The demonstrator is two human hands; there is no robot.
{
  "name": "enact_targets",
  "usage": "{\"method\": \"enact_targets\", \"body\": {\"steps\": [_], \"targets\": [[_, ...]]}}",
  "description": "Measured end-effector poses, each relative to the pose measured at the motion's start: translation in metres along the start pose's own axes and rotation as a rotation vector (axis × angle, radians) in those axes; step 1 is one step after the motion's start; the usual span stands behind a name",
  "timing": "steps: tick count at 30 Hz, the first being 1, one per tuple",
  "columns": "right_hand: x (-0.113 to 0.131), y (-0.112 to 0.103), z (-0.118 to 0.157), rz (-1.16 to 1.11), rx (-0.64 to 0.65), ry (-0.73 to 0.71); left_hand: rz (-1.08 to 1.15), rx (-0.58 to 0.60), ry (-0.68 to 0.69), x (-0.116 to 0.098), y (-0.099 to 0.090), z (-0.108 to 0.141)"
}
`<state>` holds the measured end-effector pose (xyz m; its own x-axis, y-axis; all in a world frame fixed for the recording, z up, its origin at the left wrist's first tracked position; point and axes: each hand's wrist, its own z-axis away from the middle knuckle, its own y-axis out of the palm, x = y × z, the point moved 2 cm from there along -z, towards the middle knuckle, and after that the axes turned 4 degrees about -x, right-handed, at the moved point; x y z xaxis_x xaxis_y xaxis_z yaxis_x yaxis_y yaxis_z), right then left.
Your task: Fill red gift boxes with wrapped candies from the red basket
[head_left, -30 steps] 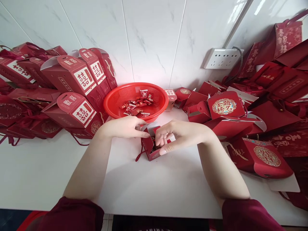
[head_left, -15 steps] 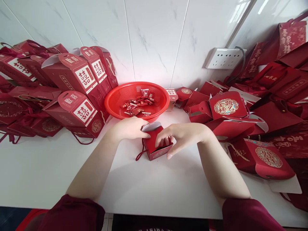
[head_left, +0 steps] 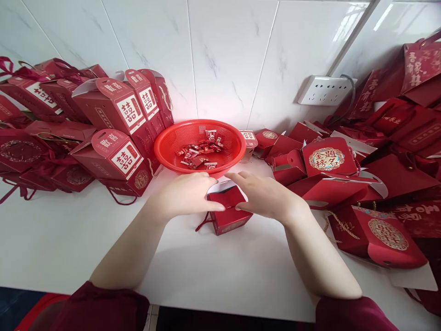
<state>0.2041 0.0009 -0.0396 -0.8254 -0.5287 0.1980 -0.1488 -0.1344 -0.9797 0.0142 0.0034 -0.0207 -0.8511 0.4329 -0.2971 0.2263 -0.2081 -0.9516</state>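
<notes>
A small red gift box [head_left: 231,222] sits on the white table in front of me, its front part covered by a red flap and its back part standing open. My left hand [head_left: 188,196] grips the box's left side, thumb on the upper edge and fingers behind. On the other side my right hand [head_left: 265,197] holds the right edge, its thumb near the flap and its fingers at the back panel. A dark red cord [head_left: 204,222] trails from the box's left side. Just behind the hands stands a red plastic basket [head_left: 161,158] with wrapped candies [head_left: 203,151] in it.
Closed red boxes [head_left: 119,154] are stacked at the left. Many red boxes [head_left: 329,158] and bags crowd the right, one box [head_left: 382,232] near the front with gold cord. A power strip [head_left: 327,89] is on the tiled wall behind.
My right hand has come out of the box opening to the box's right rear edge. The front flap now lies over the front part. My left hand has shifted along the left side.
</notes>
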Motion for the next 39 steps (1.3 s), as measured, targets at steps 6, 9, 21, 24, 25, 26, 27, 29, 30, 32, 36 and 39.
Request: {"method": "enact_targets", "body": {"steps": [6,9,21,24,25,26,27,29,30,32,36,39], "targets": [[-0.001,0.007,-0.001,0.013,0.052,-0.134,-0.066,0.003,0.102,-0.036,0.042,0.017],[-0.003,0.008,0.001,0.037,0.041,-0.158,-0.208,-0.121,0.058,-0.041,0.074,0.018],[-0.003,-0.001,0.009,0.028,0.106,-0.118,0.133,-0.315,0.410,0.025,0.103,0.038],[-0.002,-0.004,0.008,-0.016,0.122,-0.112,0.324,-0.288,0.429,0.035,0.111,0.031],[-0.003,-0.006,0.008,-0.040,0.126,-0.110,0.386,-0.264,0.439,0.037,0.113,0.029],[-0.004,-0.007,0.008,-0.064,0.125,-0.105,0.435,-0.244,0.447,0.039,0.114,0.027],[-0.006,-0.009,0.009,-0.086,0.120,-0.094,0.464,-0.237,0.450,0.040,0.115,0.025],[-0.010,-0.012,0.011,-0.112,0.110,-0.065,0.480,-0.256,0.446,0.041,0.115,0.024],[-0.012,-0.013,0.013,-0.115,0.105,-0.054,0.481,-0.274,0.440,0.041,0.115,0.025],[-0.014,-0.016,0.016,-0.113,0.087,-0.046,0.484,-0.302,0.428,0.040,0.114,0.028],[-0.012,-0.017,0.016,-0.119,0.085,-0.075,0.391,-0.305,0.383,0.038,0.111,0.036],[-0.008,-0.013,0.014,-0.132,0.128,-0.082,0.279,-0.344,0.376,0.037,0.108,0.042]]}}
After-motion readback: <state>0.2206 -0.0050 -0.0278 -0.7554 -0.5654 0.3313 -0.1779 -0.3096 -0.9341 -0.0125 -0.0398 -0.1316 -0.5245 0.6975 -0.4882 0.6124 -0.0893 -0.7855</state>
